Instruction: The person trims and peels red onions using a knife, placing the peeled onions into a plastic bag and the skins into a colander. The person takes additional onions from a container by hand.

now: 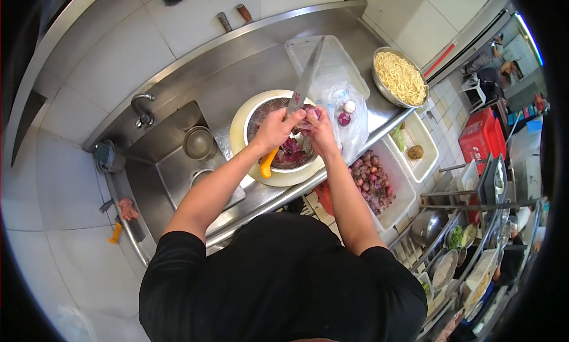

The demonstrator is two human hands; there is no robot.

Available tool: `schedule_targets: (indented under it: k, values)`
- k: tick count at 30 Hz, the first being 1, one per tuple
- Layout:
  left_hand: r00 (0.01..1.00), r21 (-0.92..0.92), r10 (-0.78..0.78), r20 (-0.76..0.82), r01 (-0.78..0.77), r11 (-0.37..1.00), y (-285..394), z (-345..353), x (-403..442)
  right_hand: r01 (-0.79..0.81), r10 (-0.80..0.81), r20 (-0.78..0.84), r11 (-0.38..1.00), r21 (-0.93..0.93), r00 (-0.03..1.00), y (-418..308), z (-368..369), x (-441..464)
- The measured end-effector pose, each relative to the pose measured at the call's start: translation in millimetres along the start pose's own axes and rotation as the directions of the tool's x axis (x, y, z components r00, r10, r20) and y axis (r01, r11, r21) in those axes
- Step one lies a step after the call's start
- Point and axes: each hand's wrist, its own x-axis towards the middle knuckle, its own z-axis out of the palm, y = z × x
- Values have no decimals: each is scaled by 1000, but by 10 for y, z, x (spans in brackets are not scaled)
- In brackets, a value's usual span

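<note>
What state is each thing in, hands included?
Left hand: closed around the knife
Knife: blade uncovered
Right hand: holding an onion
Onion: partly covered by the hands
Colander: purple peelings inside
Bowl: filled with noodles
Tub: holds piled red onions
Plastic bag: crumpled
Faucet: no stream visible

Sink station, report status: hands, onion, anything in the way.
Left hand gripping knife. Right hand holding onion near the blade. Colander below, purple peels inside. No obstruction seen between hands.
</note>
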Motion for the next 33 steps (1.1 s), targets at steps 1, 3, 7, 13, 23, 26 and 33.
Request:
schedule_targets:
  k: [1,3,7,13,23,26,33]
  values:
    - [998,26,58,28,-59,998,78,16,-32,-16,17,-1,999,45,1000,-6,-47,7]
    - [997,323,71,18,-73,944,218,-60,-59,-20,22,-39,998,57,999,-42,-51,-14]
    - [994,529,98,-49,-57,846,-33,-352,80,-99,51,153,939,328,987,-231,-68,-127]
    - [994,814,66,-87,33,579,69,-424,64,-141,58,269,943,302,961,-373,-234,-244]
    - [941,676,254,225,-338,655,367,-345,146,-286,153,353,886,365,923,-441,-136,-390]
    - [899,668,320,297,-436,604,368,-341,170,-327,172,398,871,366,901,-487,-52,-430]
    - [872,679,339,352,-487,549,456,-375,155,-303,156,408,897,323,899,-525,-6,-461]
